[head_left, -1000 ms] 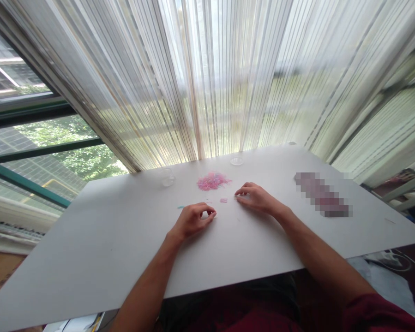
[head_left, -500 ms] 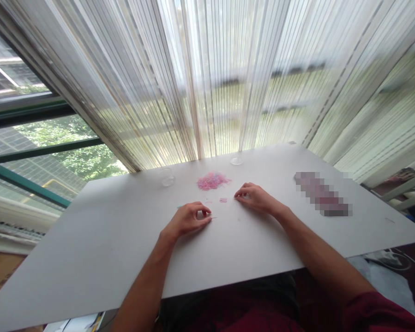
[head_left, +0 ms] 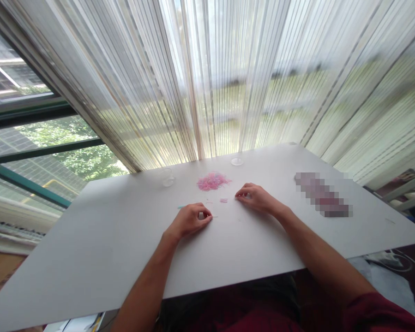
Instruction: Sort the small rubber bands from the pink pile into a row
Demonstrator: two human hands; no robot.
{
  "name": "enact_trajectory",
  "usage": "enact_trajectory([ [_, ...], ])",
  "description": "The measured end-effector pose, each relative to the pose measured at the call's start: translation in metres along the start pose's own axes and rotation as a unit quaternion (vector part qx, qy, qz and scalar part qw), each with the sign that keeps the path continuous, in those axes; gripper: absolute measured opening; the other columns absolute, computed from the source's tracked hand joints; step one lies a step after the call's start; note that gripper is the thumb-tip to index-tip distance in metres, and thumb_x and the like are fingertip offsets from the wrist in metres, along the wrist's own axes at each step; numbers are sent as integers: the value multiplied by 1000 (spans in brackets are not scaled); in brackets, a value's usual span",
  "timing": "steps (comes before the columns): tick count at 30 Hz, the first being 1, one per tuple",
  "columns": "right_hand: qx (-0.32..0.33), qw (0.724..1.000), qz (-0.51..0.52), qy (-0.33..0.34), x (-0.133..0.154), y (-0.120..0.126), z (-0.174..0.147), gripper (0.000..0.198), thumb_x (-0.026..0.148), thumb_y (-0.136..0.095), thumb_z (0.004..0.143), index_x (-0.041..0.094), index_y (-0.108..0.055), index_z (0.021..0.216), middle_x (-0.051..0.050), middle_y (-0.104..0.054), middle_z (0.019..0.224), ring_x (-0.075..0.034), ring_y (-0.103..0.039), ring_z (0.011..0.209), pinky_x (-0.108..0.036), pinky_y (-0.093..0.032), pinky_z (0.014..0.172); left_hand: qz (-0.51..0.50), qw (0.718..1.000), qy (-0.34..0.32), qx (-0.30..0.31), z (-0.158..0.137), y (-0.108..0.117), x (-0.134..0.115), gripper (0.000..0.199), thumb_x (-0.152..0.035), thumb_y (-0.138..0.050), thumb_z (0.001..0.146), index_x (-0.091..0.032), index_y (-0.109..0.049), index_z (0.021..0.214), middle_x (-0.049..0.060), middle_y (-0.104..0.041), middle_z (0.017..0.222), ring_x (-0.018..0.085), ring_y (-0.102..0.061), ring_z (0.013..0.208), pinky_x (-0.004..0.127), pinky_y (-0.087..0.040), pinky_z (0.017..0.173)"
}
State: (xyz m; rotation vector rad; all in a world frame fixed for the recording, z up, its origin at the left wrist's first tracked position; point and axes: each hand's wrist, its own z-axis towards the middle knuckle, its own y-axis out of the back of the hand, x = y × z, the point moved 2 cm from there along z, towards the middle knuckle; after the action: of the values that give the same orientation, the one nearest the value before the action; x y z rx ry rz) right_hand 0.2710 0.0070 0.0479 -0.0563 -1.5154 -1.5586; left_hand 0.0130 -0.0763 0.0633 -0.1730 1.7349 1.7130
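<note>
My left hand (head_left: 192, 218) rests on the white table (head_left: 124, 244), thumb and forefinger pinched on a thin pale strand (head_left: 215, 216) that sticks out to the right. To the right, my right hand (head_left: 254, 197) has its fingertips pressed together near the table top; whatever lies in them is too small to make out. Between the hands is a small group of pink strips (head_left: 224, 200) side by side. A thin pink loop (head_left: 209, 203) lies left of it. Beyond them spreads a heap of fine pink, lilac and bluish pieces (head_left: 213, 181), each thin like a little elastic band.
A clear round container (head_left: 168, 178) stands at the back left, and a clear shallow lid or dish (head_left: 237, 161) near the back edge. A teal piece (head_left: 181, 207) shows behind my left hand. A blurred-out object (head_left: 323, 194) lies on the right. Curtains (head_left: 214, 92) hang behind the table.
My left thumb and forefinger have closed together at the pale strand. My right hand has hardly moved.
</note>
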Motion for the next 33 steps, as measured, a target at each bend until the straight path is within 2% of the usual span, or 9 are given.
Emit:
enact_trajectory([
  [7, -42, 999, 5, 28, 0, 0, -2, 14, 24, -62, 85, 23, -74, 92, -6, -65, 90, -18, -62, 81, -32, -52, 77, 0, 1000, -12, -22, 1, -5, -1, 13, -25, -61, 82, -21, -72, 76, 0, -66, 77, 11, -54, 62, 22, -41, 58],
  [14, -64, 995, 17, 79, 13, -7, -3, 14, 20, -60, 86, 22, -73, 92, -5, -65, 87, -17, -62, 81, -31, -52, 75, 21, 999, -4, -38, -1, 3, -1, 9, -24, -61, 80, -22, -70, 81, -1, -65, 79, 10, -49, 57, 22, -39, 57],
  [21, -71, 990, 16, 118, 24, -11, -4, 13, 19, -60, 87, 22, -72, 89, -5, -67, 85, -18, -63, 81, -31, -52, 75, 68, 996, 1, -59, 1, -2, -1, 16, -38, -69, 78, -23, -70, 82, -1, -67, 83, 12, -60, 66, 23, -41, 60],
  [27, -60, 986, 39, 150, 38, -19, -6, 14, 16, -60, 87, 21, -71, 93, -5, -66, 83, -17, -62, 79, -30, -51, 74, 90, 994, -5, -64, 2, -8, -4, 12, -28, -62, 85, -24, -73, 82, -2, -69, 82, 12, -61, 66, 23, -41, 60],
  [33, -11, 983, 43, 178, 47, -36, -8, 14, 20, -64, 85, 21, -70, 98, -4, -65, 81, -17, -61, 80, -29, -52, 75, 65, 995, -47, -60, 2, -9, -7, 14, -25, -59, 86, -22, -73, 84, 0, -68, 82, 11, -57, 65, 22, -42, 61],
])
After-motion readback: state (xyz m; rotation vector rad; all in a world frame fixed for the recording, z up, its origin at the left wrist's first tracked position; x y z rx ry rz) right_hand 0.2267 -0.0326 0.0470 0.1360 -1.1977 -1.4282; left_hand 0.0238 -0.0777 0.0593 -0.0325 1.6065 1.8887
